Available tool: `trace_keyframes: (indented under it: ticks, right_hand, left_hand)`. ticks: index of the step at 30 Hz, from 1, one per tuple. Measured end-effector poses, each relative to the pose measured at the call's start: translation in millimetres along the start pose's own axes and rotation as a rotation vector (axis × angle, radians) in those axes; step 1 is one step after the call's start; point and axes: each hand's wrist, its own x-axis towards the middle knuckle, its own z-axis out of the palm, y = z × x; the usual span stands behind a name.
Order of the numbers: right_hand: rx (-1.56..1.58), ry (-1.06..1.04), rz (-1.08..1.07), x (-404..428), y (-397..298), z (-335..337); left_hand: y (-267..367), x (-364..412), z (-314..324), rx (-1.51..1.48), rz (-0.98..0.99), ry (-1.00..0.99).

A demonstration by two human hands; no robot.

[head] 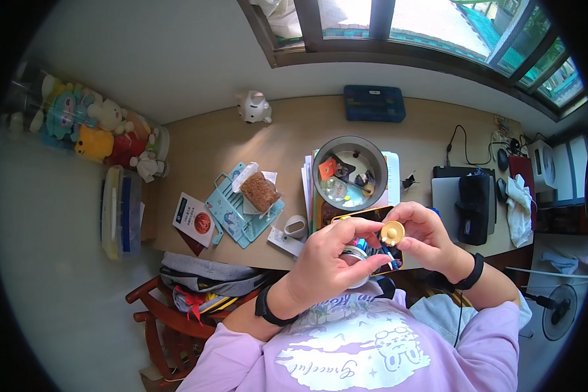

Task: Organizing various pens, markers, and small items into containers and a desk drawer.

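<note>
My right hand (424,235) grips a small round yellow object (392,233) by its right edge, between thumb and fingers. On the other side my left hand (335,250) has its fingers close to that object; whether they touch it cannot be told. Under the left palm is a clear round container (356,255), partly hidden by the fingers. Pens (390,258) and an open yellow-edged case (398,267) show beneath the hands. Beyond them, a round metal tin (350,141) holds an orange packet (328,168), a black star-shaped thing (343,168) and other small items.
Papers and books (392,169) lie under the tin. To the left are a blue plastic stand (245,235) with a bag of brown material (260,192) and a printed card (194,219). A laptop (445,201) and a black pouch (473,208) lie right; a blue case (374,103) sits behind.
</note>
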Motion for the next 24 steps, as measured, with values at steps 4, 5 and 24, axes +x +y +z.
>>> trace_keyframes:
  ticks: [4, 5, 24]
  right_hand:
    - [0.151, -0.02, 0.102, -3, 5, -1]
    - [0.15, -0.019, 0.102, -3, 6, 0]
    - [0.288, 0.088, 0.358, 10, -6, 0]
  left_hand:
    - [-7, 0, 1, 0.016, 0.072, 0.034]
    - [-7, 1, 1, 0.015, 0.072, 0.033]
    - [-16, 11, 0, -0.037, -0.027, -0.01]
